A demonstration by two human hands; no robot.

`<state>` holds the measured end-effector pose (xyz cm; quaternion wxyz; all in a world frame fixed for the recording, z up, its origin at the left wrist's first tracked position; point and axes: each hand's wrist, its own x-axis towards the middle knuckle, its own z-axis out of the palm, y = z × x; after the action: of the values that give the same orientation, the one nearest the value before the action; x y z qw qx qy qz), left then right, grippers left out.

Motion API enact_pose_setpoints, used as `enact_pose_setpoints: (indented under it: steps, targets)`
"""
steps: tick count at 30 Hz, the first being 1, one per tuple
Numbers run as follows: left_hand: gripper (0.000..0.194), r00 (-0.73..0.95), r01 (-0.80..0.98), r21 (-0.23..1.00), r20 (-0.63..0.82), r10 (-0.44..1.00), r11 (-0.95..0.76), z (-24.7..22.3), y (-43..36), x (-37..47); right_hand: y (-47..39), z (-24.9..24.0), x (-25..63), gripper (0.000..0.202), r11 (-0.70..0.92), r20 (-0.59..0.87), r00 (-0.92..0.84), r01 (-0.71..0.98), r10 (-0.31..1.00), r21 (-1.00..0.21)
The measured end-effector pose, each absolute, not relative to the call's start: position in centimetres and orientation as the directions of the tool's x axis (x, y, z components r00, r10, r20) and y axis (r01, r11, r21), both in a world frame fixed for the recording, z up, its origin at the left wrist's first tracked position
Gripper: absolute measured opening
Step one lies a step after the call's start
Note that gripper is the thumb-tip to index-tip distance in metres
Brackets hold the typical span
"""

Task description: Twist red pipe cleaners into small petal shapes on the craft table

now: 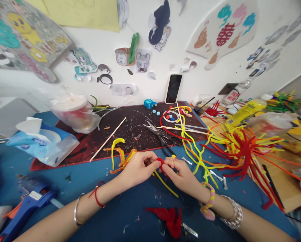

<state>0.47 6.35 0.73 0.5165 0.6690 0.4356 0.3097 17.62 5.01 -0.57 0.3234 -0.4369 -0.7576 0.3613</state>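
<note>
My left hand (142, 168) and my right hand (182, 176) meet over the blue mat. Between their closed fingertips is a small piece of red pipe cleaner (160, 162), partly hidden by the fingers. A yellow-green pipe cleaner (168, 187) slants out below the hands; whether it joins the red piece I cannot tell. Beside my left hand lies an orange and yellow bent pipe-cleaner shape (122, 155). Nearer me on the mat rests a red fuzzy shape (172, 220) with a metal hair clip (190, 230) by it. Black-handled scissors (165, 137) lie beyond my hands.
Loose red, orange and yellow pipe cleaners (246, 144) spread at the right. A blue glue gun (33, 201), a tissue pack (43, 141) and a bagged cup (73, 112) stand left. A phone (173, 88) leans on the wall. A wooden stick (107, 139) crosses the dark mat.
</note>
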Motion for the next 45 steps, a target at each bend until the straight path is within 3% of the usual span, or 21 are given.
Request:
enact_pose_setpoints:
  steps: [5, 12, 19, 25, 31, 35, 39, 45]
  targets:
    - [0.016, 0.458, 0.158, 0.987, -0.057, 0.887, -0.018, 0.1, 6.4, 0.8, 5.3, -0.8, 17.7, 0.031, 0.299, 0.135, -0.397, 0.385, 0.908, -0.873]
    - [0.012, 0.327, 0.306, 0.925, 0.121, 0.937, -0.226, -0.4, 6.1, 1.0, 5.4, -1.6, 17.9, 0.04, 0.212, 0.047, -0.408, 0.371, 0.912, -0.904]
    - [0.016, 0.376, 0.255, 0.959, 0.016, 0.926, -0.12, -0.3, 5.9, 1.0, 5.5, -1.4, 18.0, 0.019, 0.234, 0.134, -0.282, 0.361, 0.95, -0.903]
    - [0.019, 0.448, 0.23, 0.969, -0.024, 0.894, -0.089, -0.3, 5.5, 1.2, 5.5, -1.6, 18.1, 0.015, 0.248, 0.197, -0.175, 0.346, 0.965, -0.905]
    - [0.027, 0.49, 0.415, 0.871, 0.029, 0.871, -0.262, 0.0, 5.4, 1.2, 5.7, -1.1, 18.0, 0.014, 0.219, 0.121, -0.295, 0.325, 0.948, -0.92]
    - [0.021, 0.534, 0.541, 0.697, 0.147, 0.833, -0.47, 0.1, 5.4, 1.0, 5.9, -1.0, 18.5, 0.008, 0.456, 0.256, -0.417, 0.5, 0.872, -0.736]
    - [0.019, 0.582, 0.603, 0.579, 0.151, 0.799, -0.549, -0.1, 5.2, 1.1, 6.0, -1.0, 19.1, 0.016, 0.669, 0.308, -0.606, 0.562, 0.733, -0.486]
    - [0.022, 0.514, 0.623, 0.645, 0.088, 0.853, -0.442, -0.1, 4.9, 1.5, 6.0, -1.0, 19.0, 0.022, 0.745, 0.342, -0.687, 0.663, 0.641, -0.065]
